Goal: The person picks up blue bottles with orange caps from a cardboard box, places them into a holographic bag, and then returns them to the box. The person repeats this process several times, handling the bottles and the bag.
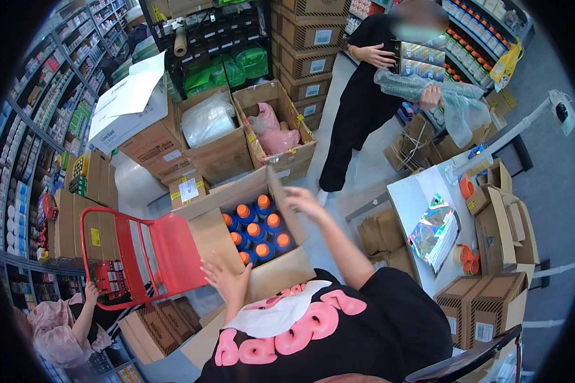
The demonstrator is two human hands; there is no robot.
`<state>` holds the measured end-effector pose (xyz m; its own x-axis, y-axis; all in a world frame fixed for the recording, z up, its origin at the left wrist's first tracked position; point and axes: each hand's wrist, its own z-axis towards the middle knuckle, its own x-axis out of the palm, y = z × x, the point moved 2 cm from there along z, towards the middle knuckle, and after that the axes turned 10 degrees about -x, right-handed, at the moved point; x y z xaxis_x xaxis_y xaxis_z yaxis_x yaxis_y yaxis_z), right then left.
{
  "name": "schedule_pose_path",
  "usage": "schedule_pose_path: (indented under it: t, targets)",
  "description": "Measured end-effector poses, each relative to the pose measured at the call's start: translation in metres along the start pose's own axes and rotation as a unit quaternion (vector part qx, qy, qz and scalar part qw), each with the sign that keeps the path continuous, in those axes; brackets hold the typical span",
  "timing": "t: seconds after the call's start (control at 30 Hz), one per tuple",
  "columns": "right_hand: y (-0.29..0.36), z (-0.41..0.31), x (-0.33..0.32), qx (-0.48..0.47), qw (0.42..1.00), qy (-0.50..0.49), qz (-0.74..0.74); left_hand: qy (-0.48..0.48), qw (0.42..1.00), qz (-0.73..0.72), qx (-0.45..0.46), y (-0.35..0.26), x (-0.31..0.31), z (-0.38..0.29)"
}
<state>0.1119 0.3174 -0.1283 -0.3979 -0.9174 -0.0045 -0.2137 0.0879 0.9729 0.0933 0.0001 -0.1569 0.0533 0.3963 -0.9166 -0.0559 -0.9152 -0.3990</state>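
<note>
In front of me an open cardboard box (213, 234) holds several blue bottles with orange caps (254, 230), standing in rows. My left hand (226, 282) lies spread, palm down, by the near left flap of the box, its fingers apart. At the far right flap is my right hand (303, 202), slightly blurred, fingers partly bent; whether it touches the flap cannot be told. A red folding chair or cart (179, 249) with a tubular frame stands to the left of the box and partly behind its flap.
A person (359, 95) at upper right carries boxes and bubble wrap. Another person's hand (91, 291) holds the red frame. Open cartons (220, 160) stand beyond the box. At right, a white table (402, 196) bears a shiny silver pouch (433, 234) and tape rolls.
</note>
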Motion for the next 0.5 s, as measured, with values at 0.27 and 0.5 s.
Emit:
schedule_pose_path:
  t: [0.27, 0.5]
  targets:
    - [-0.043, -0.019, -0.050, -0.107, 0.978, -0.180, -0.004, 0.162, 0.946, -0.270, -0.080, 0.032, -0.045, 0.031]
    - [-0.148, 0.006, -0.053, -0.025, 0.960, -0.269, -0.068, 0.259, 0.582, -0.740, -0.216, 0.181, -0.028, 0.061]
